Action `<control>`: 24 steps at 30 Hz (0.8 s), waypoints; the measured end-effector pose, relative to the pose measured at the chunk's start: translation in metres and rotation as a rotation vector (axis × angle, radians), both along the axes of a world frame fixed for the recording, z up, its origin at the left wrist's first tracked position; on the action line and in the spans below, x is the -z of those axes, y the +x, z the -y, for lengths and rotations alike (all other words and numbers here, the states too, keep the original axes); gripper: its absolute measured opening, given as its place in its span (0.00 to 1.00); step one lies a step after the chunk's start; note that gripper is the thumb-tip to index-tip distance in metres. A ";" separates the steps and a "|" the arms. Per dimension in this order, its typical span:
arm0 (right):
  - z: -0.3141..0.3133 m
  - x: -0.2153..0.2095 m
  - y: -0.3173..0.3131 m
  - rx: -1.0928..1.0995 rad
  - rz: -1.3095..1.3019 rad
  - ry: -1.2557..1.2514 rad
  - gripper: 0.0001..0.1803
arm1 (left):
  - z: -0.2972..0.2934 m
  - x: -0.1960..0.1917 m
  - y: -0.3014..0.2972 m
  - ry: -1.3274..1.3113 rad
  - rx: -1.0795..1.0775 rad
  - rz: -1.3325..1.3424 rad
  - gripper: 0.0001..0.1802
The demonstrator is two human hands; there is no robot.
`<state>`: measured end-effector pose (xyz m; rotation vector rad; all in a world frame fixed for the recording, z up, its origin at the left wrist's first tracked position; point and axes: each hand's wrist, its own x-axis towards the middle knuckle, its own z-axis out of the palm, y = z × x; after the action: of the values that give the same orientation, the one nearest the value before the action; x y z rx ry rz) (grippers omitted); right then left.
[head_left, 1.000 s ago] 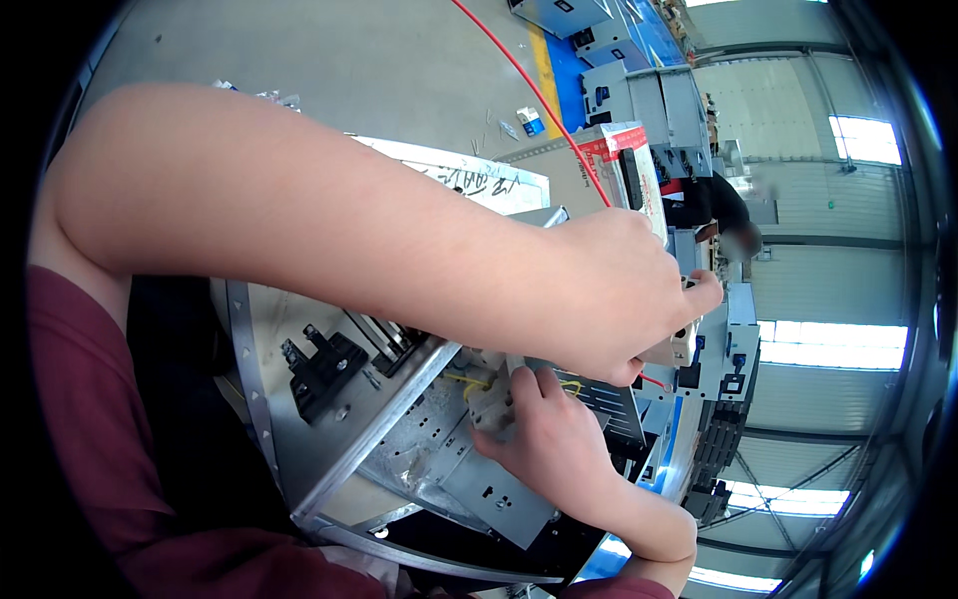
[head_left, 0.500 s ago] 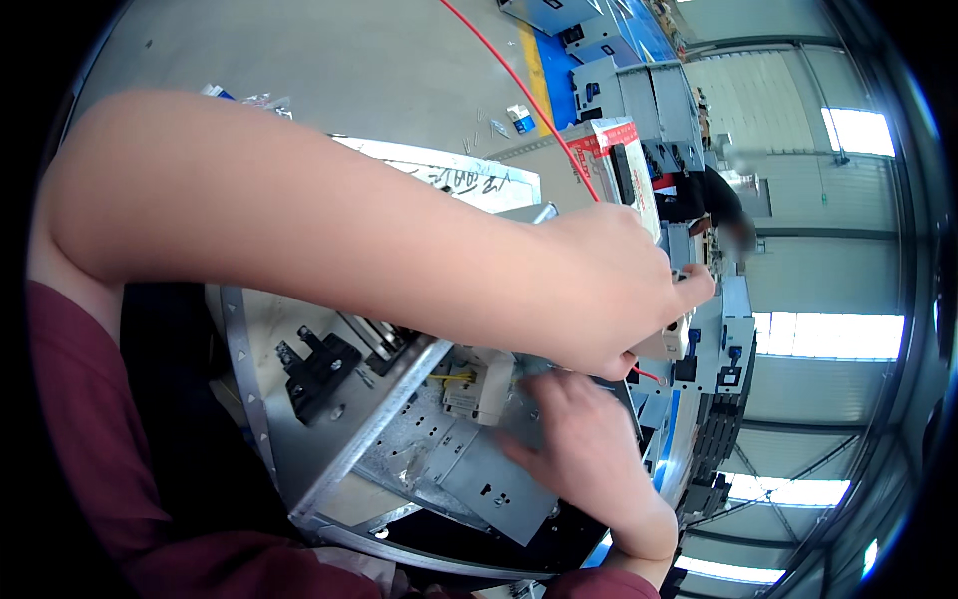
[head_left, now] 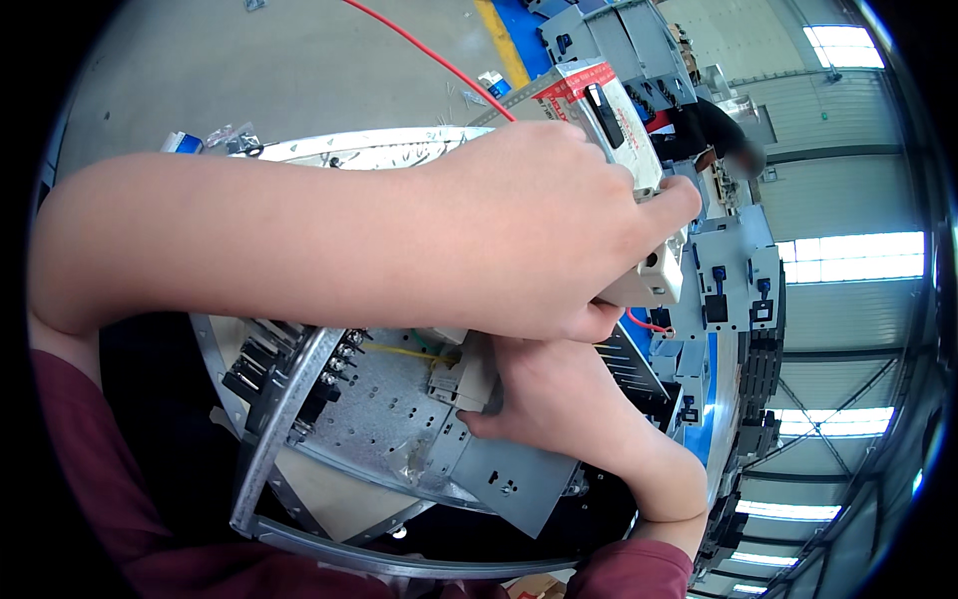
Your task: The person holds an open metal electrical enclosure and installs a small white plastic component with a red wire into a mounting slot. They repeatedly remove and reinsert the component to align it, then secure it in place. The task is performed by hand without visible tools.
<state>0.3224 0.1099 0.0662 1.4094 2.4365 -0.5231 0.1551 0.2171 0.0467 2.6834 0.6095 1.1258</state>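
My left arm reaches across from the left. My left hand (head_left: 569, 225) is closed round a white block-shaped electrical device (head_left: 654, 275) with round openings in its end face. A red wire (head_left: 434, 57) runs behind this hand and comes out below it, ending in a ring terminal (head_left: 667, 329). Under the left forearm, my right hand (head_left: 554, 399) is round the side of a white module (head_left: 461, 379) on a perforated metal plate (head_left: 374, 409). Its thumb lies against the module; the other fingertips are hidden by my left arm. A yellow wire (head_left: 404, 350) runs to the module.
A metal frame rail (head_left: 289, 419) edges the plate, with black terminal blocks (head_left: 264, 374) beside it. Beyond my left hand stands a box with red tape (head_left: 589, 85). Grey cabinets (head_left: 733, 270) line the right, and another person (head_left: 709, 130) bends over work farther off.
My view has shifted. The right hand has moved in against the white module, its fingers now under my left forearm. My left hand still holds the white device.
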 end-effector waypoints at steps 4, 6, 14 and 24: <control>-0.003 0.004 -0.001 0.054 -0.023 -0.084 0.45 | 0.000 0.005 -0.002 0.036 -0.035 0.009 0.42; -0.001 0.001 0.000 0.082 -0.033 -0.115 0.47 | 0.002 0.004 -0.001 0.041 -0.027 0.024 0.42; 0.001 -0.038 0.018 0.093 -0.015 -0.143 0.29 | 0.003 -0.005 0.001 -0.113 0.027 -0.014 0.47; 0.005 -0.078 0.061 0.257 -0.942 0.520 0.15 | 0.006 -0.010 0.000 -0.065 0.075 0.048 0.45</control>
<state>0.3835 0.1051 0.1447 2.0403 3.3118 -0.7837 0.1546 0.2114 0.0566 2.5936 0.5231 1.1279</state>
